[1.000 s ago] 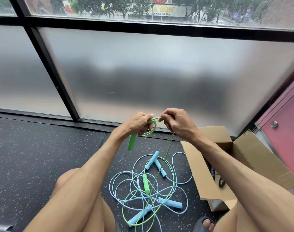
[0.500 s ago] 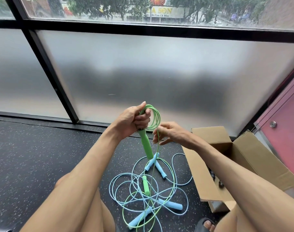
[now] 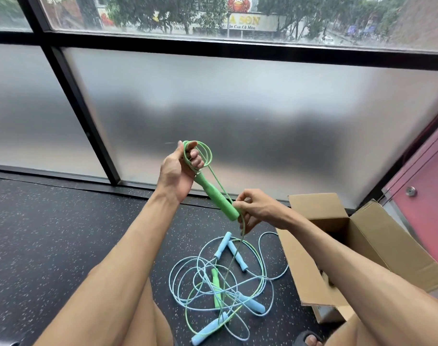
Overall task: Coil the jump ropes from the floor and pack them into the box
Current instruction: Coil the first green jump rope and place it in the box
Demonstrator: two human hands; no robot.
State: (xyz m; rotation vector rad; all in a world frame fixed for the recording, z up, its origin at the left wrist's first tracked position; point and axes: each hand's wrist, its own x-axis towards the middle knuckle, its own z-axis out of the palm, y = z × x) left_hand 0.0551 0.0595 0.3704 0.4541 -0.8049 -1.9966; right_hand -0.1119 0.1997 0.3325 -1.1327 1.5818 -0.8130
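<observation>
Cataloguing from largest item down. Speckled black rubber floor (image 3: 50, 240): carries the whole lot, below a frosted glass window wall (image 3: 238, 108). Open brown cardboard box (image 3: 377, 248): stands on the floor at the person's right, flaps up; contents mostly hidden by the right forearm. Loose tangle of pale blue and green jump ropes (image 3: 220, 278): lies on the floor just beside the box, blue foam handles and one green handle mixed among the loops, none yet coiled. Green plastic-corded jump rope with green moulded handle (image 3: 216, 196): held in the air above the tangle, a few small loops gathered at the handle's upper end, the remaining cord running down into the pile. Left hand (image 3: 180, 171): curled tight around the loops and handle top. Right hand (image 3: 253, 208): thumb and fingers pinching the cord beside the handle's lower end. Step judged: coiling the green rope, early. Next move probably calls for drawing up more cord and laying another loop into the left hand without dragging the blue ropes.
</observation>
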